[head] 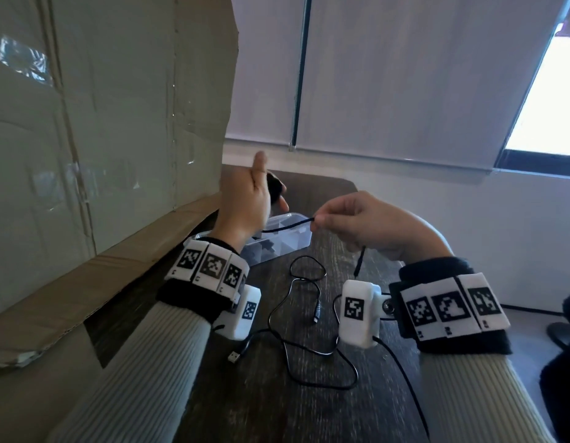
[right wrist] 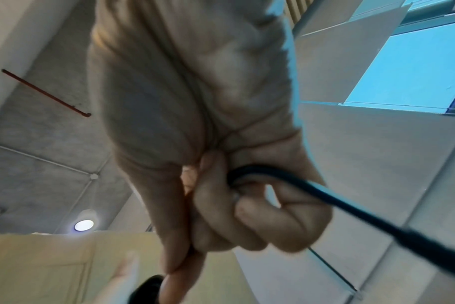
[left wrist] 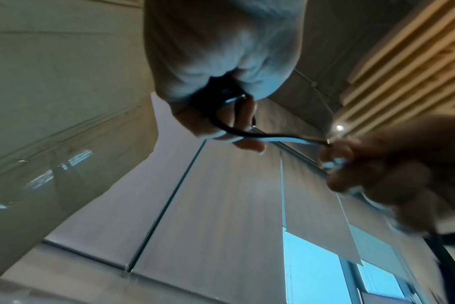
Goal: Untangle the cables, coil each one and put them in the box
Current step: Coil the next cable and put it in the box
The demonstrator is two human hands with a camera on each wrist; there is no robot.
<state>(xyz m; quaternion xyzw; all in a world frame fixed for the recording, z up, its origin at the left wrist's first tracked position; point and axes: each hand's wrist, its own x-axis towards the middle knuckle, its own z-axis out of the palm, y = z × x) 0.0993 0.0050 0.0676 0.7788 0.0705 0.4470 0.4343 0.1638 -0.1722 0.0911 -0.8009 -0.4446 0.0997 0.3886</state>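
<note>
My left hand (head: 271, 193) is raised above the clear plastic box (head: 301, 241), thumb up, with a black cable (head: 287, 227) wound round its fingers. The wound part shows as a dark bundle (head: 273, 186). From there the cable runs right to my right hand (head: 320, 220), which pinches it between thumb and forefinger; its free end (head: 359, 262) dangles below that hand. In the left wrist view the cable (left wrist: 260, 135) loops out of my left fist (left wrist: 221, 86). In the right wrist view it (right wrist: 351, 211) passes through my curled right fingers (right wrist: 247, 216).
A second black cable (head: 287, 343) sprawls loose on the dark wooden table (head: 277, 410), with a USB plug (head: 234, 357) and a small plug (head: 316, 311). A tall cardboard box (head: 101, 123) stands along the left. The plastic box has compartments with dark items inside.
</note>
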